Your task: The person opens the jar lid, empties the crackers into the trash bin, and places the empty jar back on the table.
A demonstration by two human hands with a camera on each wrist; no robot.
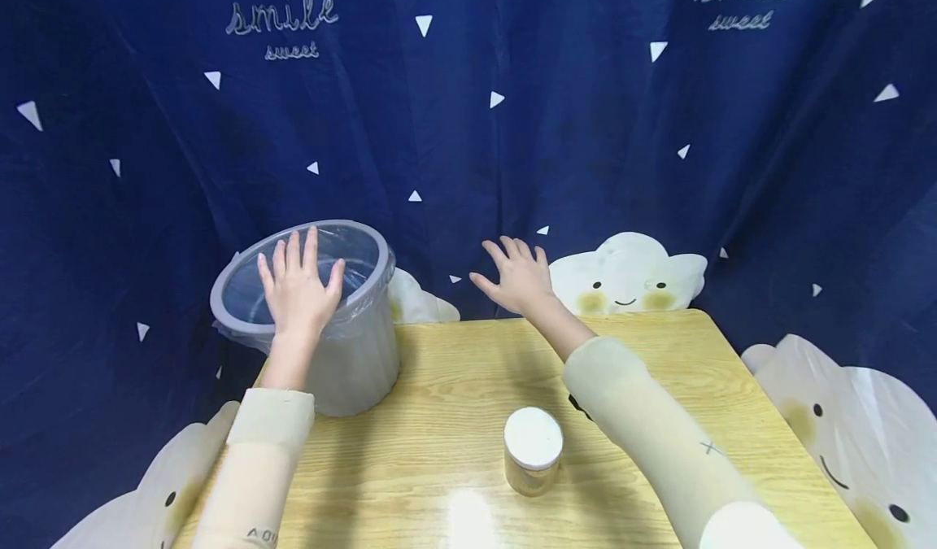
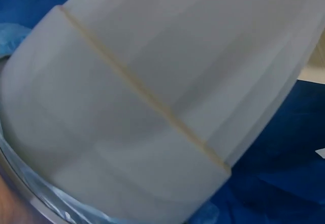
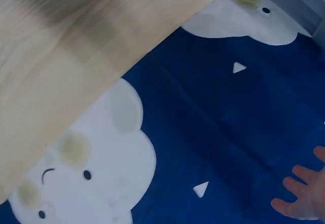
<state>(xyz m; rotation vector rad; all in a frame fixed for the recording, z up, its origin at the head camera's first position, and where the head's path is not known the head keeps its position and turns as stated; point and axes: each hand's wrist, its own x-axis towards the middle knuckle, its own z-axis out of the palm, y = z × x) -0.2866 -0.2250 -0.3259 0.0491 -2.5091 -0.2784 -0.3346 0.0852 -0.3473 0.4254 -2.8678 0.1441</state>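
Observation:
In the head view my left hand (image 1: 298,293) is held out over the trash can, fingers straight and spread, holding nothing. The grey trash can (image 1: 359,370) stands at the table's back left, with a clear plastic liner (image 1: 347,260) folded over its rim. Its pale ribbed side (image 2: 152,132) fills most of the left wrist view. My right hand (image 1: 518,279) is raised near the table's far edge, fingers extended and apart, with nothing in it; its fingers (image 3: 299,181) show at the corner of the right wrist view. A white-lidded jar (image 1: 533,451) stands upright near the right forearm.
Beneath everything lies a light wooden table (image 1: 439,394). A dark blue curtain (image 1: 454,126) printed with clouds, triangles and lettering hangs behind and around it. A small dark object (image 1: 580,407) is partly hidden by the right sleeve.

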